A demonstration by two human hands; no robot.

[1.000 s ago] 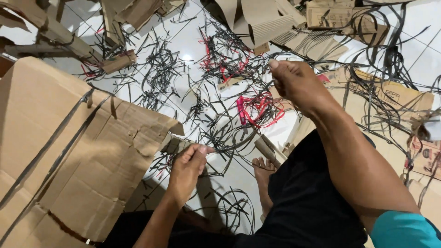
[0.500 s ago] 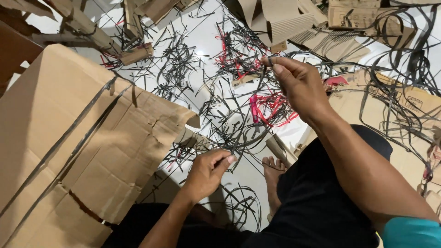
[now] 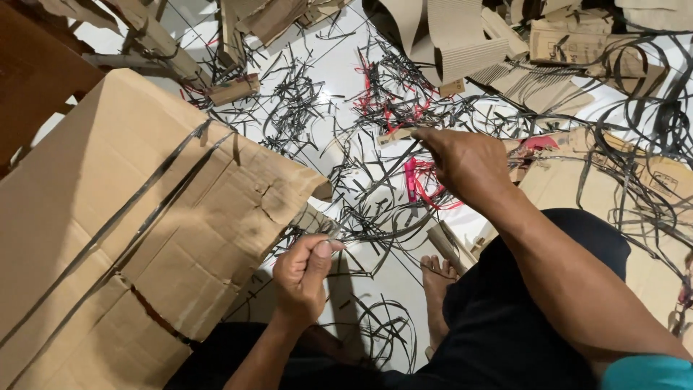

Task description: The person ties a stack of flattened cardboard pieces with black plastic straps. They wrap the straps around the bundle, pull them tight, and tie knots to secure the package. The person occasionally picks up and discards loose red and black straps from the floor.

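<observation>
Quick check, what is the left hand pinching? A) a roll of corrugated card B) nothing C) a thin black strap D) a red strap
C: the left hand is closed with thumb pressed down on a thin black strap that runs up across the white floor toward the right hand.

Flattened cardboard box [image 3: 108, 238] at left; corrugated scraps [image 3: 462, 36] up top; red strips [image 3: 422, 184] on white floor [image 3: 339, 79].

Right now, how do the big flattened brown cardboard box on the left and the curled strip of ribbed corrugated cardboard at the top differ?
The flattened brown cardboard box lies flat with smooth faces, crossed by thin black straps; the curled strip of ribbed corrugated cardboard bends upward and shows exposed ribs. The box is far larger and torn at its edge; the strip is narrow. Both are brown and lie on the white tiled floor.
</observation>
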